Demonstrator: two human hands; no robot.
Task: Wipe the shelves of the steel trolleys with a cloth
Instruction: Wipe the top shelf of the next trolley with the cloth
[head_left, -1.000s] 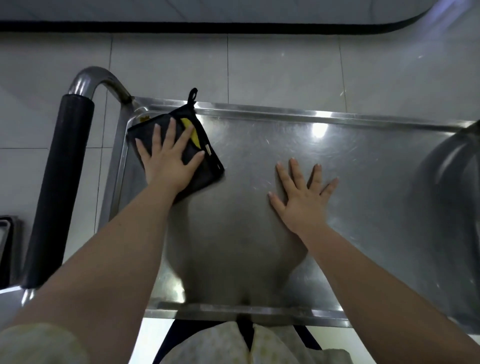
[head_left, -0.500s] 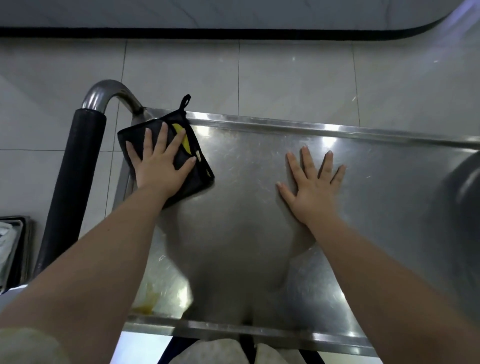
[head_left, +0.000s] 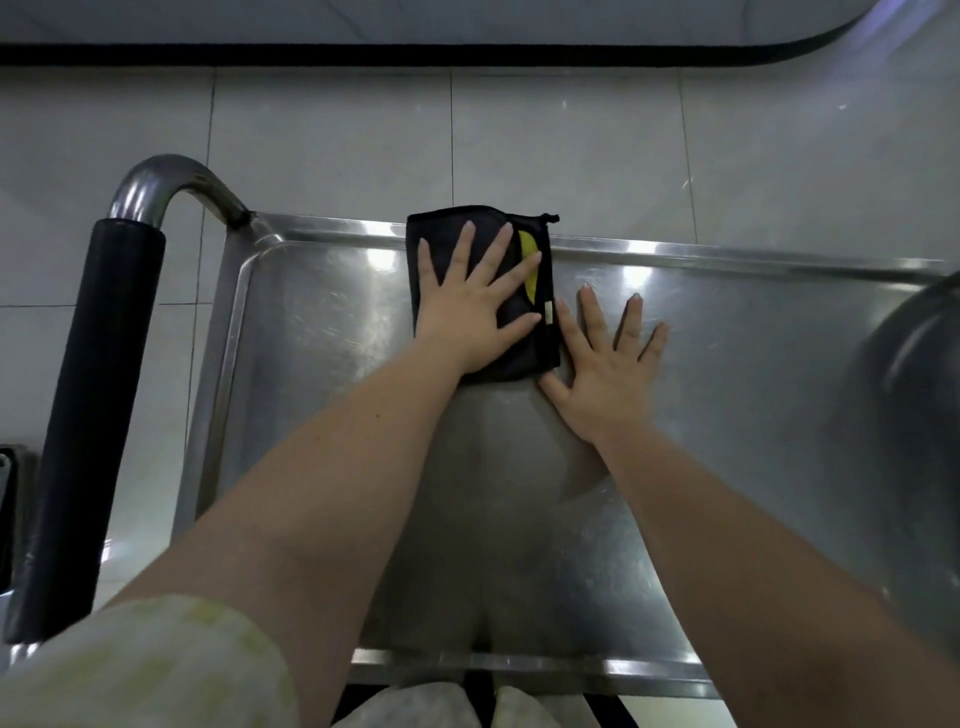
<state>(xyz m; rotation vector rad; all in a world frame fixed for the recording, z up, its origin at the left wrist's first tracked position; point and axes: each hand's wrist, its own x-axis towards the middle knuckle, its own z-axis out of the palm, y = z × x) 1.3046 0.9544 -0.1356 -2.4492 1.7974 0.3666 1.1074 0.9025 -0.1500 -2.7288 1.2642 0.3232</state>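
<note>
A folded black cloth (head_left: 441, 234) with a yellow mark lies on the steel trolley's top shelf (head_left: 322, 364), up against the far rim. My left hand (head_left: 472, 306) presses flat on it with fingers spread. Just to its right, my right hand (head_left: 602, 364) rests flat on the bare steel, fingers spread, its thumb side touching the cloth's right edge.
The trolley's push handle with a black foam grip (head_left: 88, 415) runs down the left side. A rounded steel object (head_left: 919, 441) sits at the shelf's right end. Grey floor tiles (head_left: 571, 145) lie beyond the far rim.
My left hand has slid the cloth to the right along the far rim, from the shelf's left corner to beside my right hand. The right hand stays flat on the steel.
</note>
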